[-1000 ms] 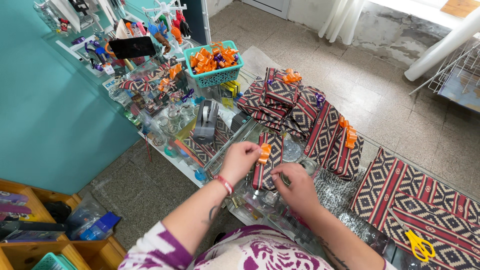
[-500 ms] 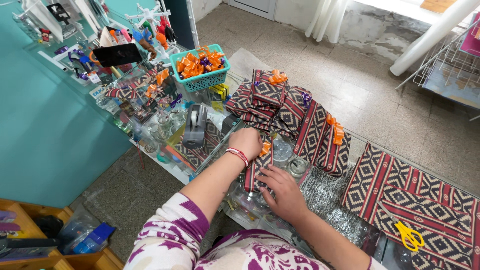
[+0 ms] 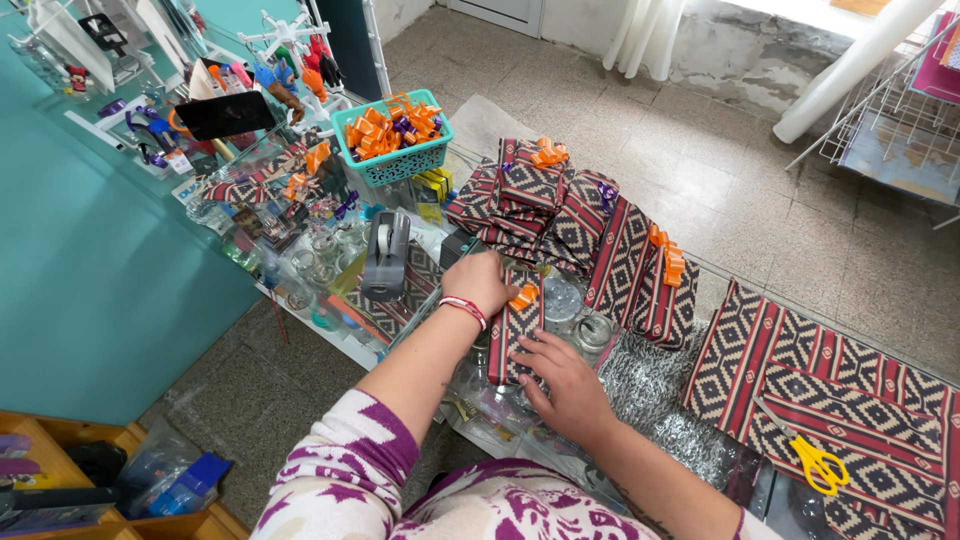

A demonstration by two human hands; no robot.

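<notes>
Both hands press on a wrapped box (image 3: 515, 335) near the table's front edge: the left hand (image 3: 483, 283) pinches an orange bow (image 3: 524, 296) onto its top end, while the right hand (image 3: 567, 375) lies with fingers spread flat on its lower end. Bow-fixing looks underway; next, firm pressure without shifting the box.

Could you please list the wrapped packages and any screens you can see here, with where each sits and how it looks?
Wrapped box: under both hands, the left hand and the right hand; long, red-black pattern, orange bow.
Pile of wrapped boxes: behind the hands; same pattern, orange bows.
Phone: far left on a stand; dark blank screen.
Wrapping sheets: right; flat, same pattern.
</notes>
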